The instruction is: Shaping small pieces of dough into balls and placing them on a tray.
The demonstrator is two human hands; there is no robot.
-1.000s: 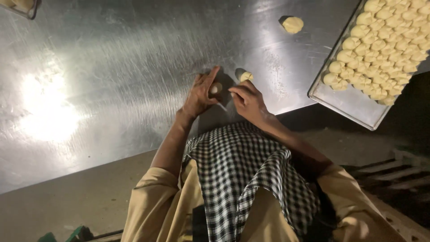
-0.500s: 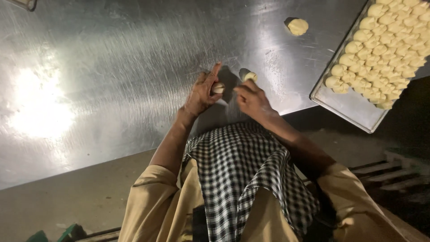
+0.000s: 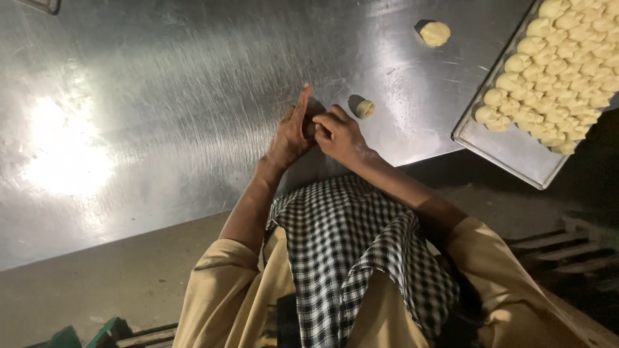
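My left hand (image 3: pixel 291 132) and right hand (image 3: pixel 340 133) are pressed together around a dough piece I cannot see, near the table (image 3: pixel 161 96) front edge, and I think too strong pressing could flatten it or drop it

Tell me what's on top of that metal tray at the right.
The tray carries tight rows of pale shaped dough pieces, filling its upper part; the near corner is bare metal. The frame edge cuts off the far end, and whatever lies under the pieces is covered.
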